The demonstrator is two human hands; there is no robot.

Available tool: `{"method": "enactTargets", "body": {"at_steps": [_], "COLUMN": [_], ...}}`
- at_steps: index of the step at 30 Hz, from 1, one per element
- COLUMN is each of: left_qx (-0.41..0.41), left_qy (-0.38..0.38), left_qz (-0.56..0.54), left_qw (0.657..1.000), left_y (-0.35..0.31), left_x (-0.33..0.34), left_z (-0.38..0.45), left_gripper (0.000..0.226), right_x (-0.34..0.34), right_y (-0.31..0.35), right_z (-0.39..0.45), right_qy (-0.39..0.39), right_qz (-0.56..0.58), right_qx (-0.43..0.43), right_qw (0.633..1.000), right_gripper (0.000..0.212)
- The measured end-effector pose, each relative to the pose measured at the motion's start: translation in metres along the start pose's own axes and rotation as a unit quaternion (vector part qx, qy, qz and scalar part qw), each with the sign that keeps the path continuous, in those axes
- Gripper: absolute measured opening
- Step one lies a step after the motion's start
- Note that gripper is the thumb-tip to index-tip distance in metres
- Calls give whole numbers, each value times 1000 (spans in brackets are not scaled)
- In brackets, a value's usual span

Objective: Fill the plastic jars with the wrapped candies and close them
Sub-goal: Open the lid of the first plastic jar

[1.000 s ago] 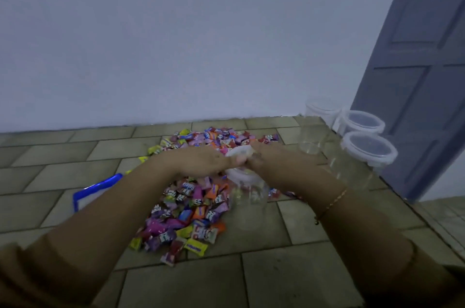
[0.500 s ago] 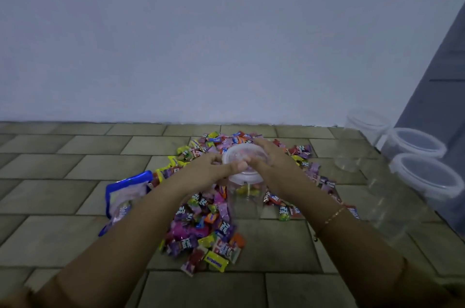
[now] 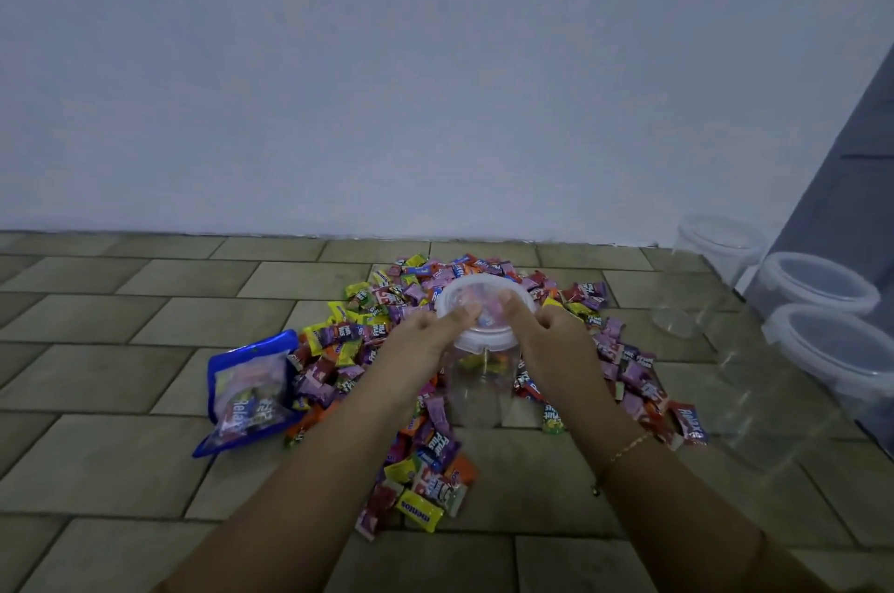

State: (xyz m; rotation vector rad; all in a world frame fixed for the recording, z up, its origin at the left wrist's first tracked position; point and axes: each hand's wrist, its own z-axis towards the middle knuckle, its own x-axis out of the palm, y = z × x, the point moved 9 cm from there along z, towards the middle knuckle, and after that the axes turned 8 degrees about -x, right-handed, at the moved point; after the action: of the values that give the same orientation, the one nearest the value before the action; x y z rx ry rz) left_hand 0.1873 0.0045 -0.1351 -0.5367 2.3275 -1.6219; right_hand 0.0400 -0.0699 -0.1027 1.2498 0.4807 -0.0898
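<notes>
Left hand (image 3: 425, 331) and right hand (image 3: 549, 331): fingers curled round opposite edges of the round translucent white plastic lid (image 3: 485, 312), both thumbs pressed flat on its top. Lid sits on the mouth of a clear cylindrical plastic jar (image 3: 479, 387), upright on the brown tiled floor (image 3: 121, 462) directly below the fingers. A few candies show through the jar wall; exact fill unclear. Around the jar and under both wrists: heap of small wrapped candies in mixed colours (image 3: 425, 452). Left of the left hand, touching the heap: blue plastic candy bag (image 3: 249, 387), lying flat. Well to the right of the right hand: three more clear lidded plastic jars (image 3: 817, 282) in a row. Thin gold bracelet (image 3: 629, 447) on the right wrist.
</notes>
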Motion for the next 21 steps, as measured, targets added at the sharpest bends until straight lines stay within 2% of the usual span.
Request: {"method": "enactTargets", "body": {"at_steps": [1, 3, 5, 9, 12, 13, 16, 19, 21], "left_qx": [13, 27, 19, 44, 50, 51, 57, 53, 49], "left_qy": [-12, -39, -67, -99, -113, -117, -110, -104, -99], "left_qz": [17, 45, 56, 119, 123, 125, 127, 128, 107], "left_qw": [1000, 998, 996, 987, 985, 984, 984, 985, 988], "left_y": [-1, -1, 1, -6, -11, -11, -13, -19, -20], "left_x": [-2, -7, -13, -14, -13, -13, -10, -7, -7], "left_z": [0, -2, -1, 1, 0, 0, -1, -3, -4], "left_gripper": [81, 86, 79, 59, 57, 58, 59, 55, 53], "right_x": [1, 7, 14, 21, 29, 29, 31, 32, 30], "right_y": [0, -5, -7, 0, 0, 1, -3, -5, -12], "right_z": [0, 0, -1, 3, 4, 4, 6, 7, 7], "right_qy": [4, 29, 75, 128, 128, 125, 122, 124, 115], "right_qz": [4, 89, 176, 210, 218, 218, 218, 227, 200], "right_qx": [1, 38, 78, 53, 49, 44, 46, 45, 60], "right_qw": [1000, 995, 979, 968, 966, 967, 967, 965, 971], "right_gripper": [49, 41, 36, 15, 46, 49, 56, 34, 45]}}
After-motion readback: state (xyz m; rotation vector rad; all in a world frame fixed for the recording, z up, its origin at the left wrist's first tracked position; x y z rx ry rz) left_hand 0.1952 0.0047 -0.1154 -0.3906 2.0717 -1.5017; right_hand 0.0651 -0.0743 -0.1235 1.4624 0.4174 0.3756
